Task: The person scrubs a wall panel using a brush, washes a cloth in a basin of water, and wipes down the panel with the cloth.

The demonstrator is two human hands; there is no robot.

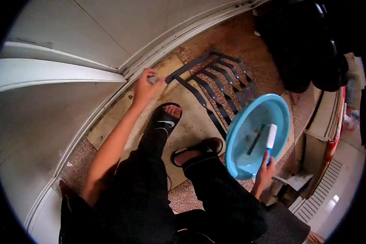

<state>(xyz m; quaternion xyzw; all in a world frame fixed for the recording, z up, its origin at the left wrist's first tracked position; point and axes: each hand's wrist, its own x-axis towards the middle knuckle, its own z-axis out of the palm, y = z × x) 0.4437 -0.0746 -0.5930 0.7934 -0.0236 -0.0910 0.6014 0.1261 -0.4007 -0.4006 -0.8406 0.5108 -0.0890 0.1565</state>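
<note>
My left hand (145,86) is raised at the upper left, its fingers closed round a small greyish crumpled thing (152,79) that I cannot make out. Just to its right, a dark metal rack (197,94) with several curved bars lies on the floor. My right hand (265,173) grips the blue handle of a brush with a white head (271,136), held over a light blue basin (234,156). The basin is tilted and overlaps the rack's lower right end. A dark strip (255,140) shows inside the basin.
My feet in black sandals (165,118) stand on the tiled floor (187,138) between the hands. A pale wall and door frame (65,101) run along the left. Dark objects hang at the upper right; a box (315,148) and a white slatted item (322,189) are at the right.
</note>
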